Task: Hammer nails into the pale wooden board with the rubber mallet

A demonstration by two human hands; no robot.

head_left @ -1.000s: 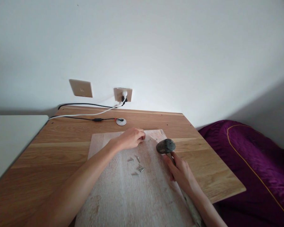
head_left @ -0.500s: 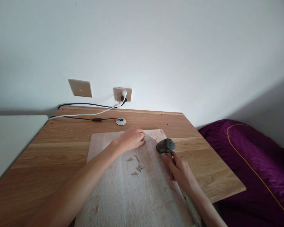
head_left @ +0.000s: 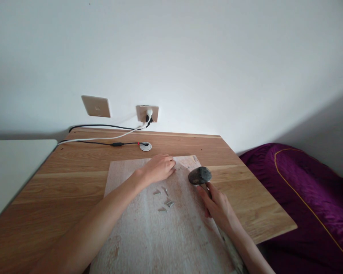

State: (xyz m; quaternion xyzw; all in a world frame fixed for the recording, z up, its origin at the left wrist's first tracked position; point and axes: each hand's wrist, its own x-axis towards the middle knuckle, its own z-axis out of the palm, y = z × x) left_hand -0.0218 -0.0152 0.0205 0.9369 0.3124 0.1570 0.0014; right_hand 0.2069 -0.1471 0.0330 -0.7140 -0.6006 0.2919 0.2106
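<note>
A pale, whitish wooden board [head_left: 148,236] lies on the brown table. My left hand [head_left: 160,167] rests near the board's far edge, its fingers pinched together; what sits between the fingertips is hidden. Just right of those fingers, two small screws or nails [head_left: 180,168] stand at the board's far end. My right hand [head_left: 217,203] is wrapped around the handle of a mallet with a dark, blackened head [head_left: 200,176], held over the board's right edge. Several loose silvery screws [head_left: 169,204] are scattered mid-board, nearer to me than the left hand.
The wooden table [head_left: 246,190] meets a white wall with a socket [head_left: 147,113] and a blank-looking plate [head_left: 96,106]. Black and white cables [head_left: 103,138] run along the back, near a round grommet [head_left: 145,146]. Purple fabric [head_left: 317,198] lies at right, a white panel [head_left: 17,171] at left.
Almost nothing differs. The view shifts very slightly, while both hands, the mallet and the loose screws stay in place.
</note>
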